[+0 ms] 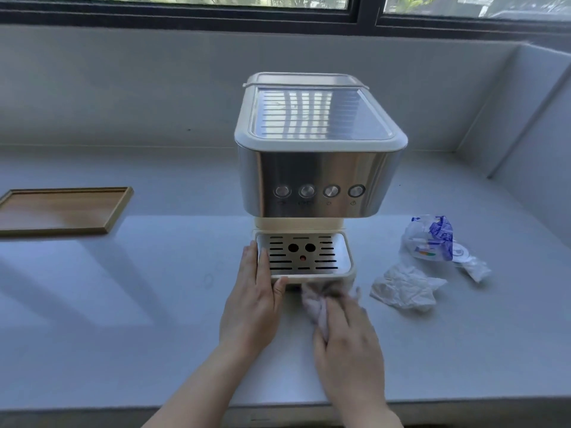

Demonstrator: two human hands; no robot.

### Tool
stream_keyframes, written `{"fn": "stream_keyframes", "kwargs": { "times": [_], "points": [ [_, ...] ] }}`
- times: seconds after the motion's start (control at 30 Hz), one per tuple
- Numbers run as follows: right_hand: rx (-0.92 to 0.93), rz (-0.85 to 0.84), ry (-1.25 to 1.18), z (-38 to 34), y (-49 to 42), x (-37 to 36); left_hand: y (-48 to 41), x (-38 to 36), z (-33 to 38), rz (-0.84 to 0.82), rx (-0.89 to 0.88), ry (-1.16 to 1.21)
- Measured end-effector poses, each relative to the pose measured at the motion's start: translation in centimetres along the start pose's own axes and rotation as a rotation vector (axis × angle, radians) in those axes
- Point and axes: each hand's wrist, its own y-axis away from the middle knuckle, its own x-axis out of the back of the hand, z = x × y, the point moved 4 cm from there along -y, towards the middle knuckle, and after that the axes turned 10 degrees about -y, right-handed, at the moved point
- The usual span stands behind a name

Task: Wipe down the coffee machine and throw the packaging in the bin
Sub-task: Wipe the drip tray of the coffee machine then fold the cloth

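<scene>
From the head view, the coffee machine stands mid-counter. The left hand lies flat and open against the left front corner of its drip tray, gripping nothing. The right hand presses a crumpled cloth to the tray's front edge. Blue-and-white packaging and a crumpled paper wad lie right of the machine; a wooden tray sits far left.

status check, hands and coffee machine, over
Left hand flat on drip tray edge. Right hand rubbing wipe along coffee machine base front. Packaging and crumpled tissue on counter at right. No bin in view.
</scene>
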Motion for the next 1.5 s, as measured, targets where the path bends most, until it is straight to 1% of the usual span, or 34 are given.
{"fn": "stream_keyframes", "kwargs": {
  "times": [0.07, 0.17, 0.2, 0.27, 0.3, 0.33, 0.37, 0.4, 0.43, 0.47, 0.57, 0.63, 0.73, 0.83, 0.97, 1.13, 1.2, 1.33, 1.4, 1.5],
  "points": [
    [0.042, -0.051, 0.001, -1.0, 0.5, -0.2, 0.0, 0.1, 0.0, -0.016, 0.005, 0.027],
    [0.078, -0.157, -0.077, -2.6, -0.6, -0.4, 0.1, 0.8, -0.1, -0.052, 0.026, 0.132],
    [0.108, -0.227, -0.117, -3.1, -1.0, -0.6, 0.2, 1.3, -0.2, -0.051, 0.043, 0.192],
    [0.131, -0.428, -0.222, -3.4, -1.5, -0.7, 1.1, 2.6, -0.6, -0.005, 0.070, 0.285],
    [0.114, -0.525, -0.277, -3.0, -1.6, -0.4, 1.8, 3.4, -0.7, 0.036, 0.054, 0.297],
    [0.101, -0.581, -0.305, -2.4, -1.7, 0.1, 2.8, 4.2, -0.8, 0.082, 0.006, 0.285],
    [0.105, -0.583, -0.294, -1.7, -1.7, 0.7, 3.8, 4.8, -0.8, 0.117, -0.072, 0.258],
    [0.116, -0.549, -0.247, -0.8, -1.7, 1.4, 4.7, 5.2, -0.7, 0.124, -0.160, 0.233],
    [0.113, -0.511, -0.187, -0.1, -1.6, 2.2, 5.6, 5.3, -0.5, 0.088, -0.234, 0.225],
    [0.094, -0.495, -0.132, 0.4, -1.4, 2.8, 6.1, 5.4, -0.4, 0.010, -0.278, 0.226],
    [0.065, -0.533, -0.036, 1.1, -0.6, 3.5, 6.6, 4.6, 0.1, -0.290, -0.294, 0.188],
    [0.067, -0.556, -0.029, 0.8, -0.2, 3.4, 6.4, 4.1, 0.4, -0.368, -0.296, 0.084],
    [0.055, -0.589, -0.084, -0.1, -0.6, 2.9, 5.4, 4.3, 1.0, -0.351, -0.295, 0.003],
    [0.025, -0.640, -0.070, -0.6, -1.5, 2.5, 4.7, 4.6, 1.8, -0.324, -0.320, -0.054],
    [0.032, -0.628, -0.054, -1.3, -2.8, 2.7, 4.2, 5.0, 2.8, -0.318, -0.348, -0.180],
    [0.126, -0.710, -0.023, -2.7, -2.3, 3.1, 4.9, 7.1, 2.4, -0.393, -0.371, -0.140],
    [0.125, -0.738, -0.008, -3.7, -2.3, 3.7, 5.3, 8.3, 2.0, -0.403, -0.373, -0.138],
    [0.062, -0.759, -0.094, -6.1, -2.7, 4.6, 5.7, 11.1, 1.3, -0.369, -0.348, -0.156],
    [0.098, -0.765, -0.124, -7.8, -3.2, 4.9, 6.0, 12.8, 0.7, -0.343, -0.327, -0.158],
    [0.166, -0.773, -0.142, -10.4, -4.2, 4.7, 6.7, 15.3, -0.9, -0.263, -0.276, -0.127]
  ]
}}
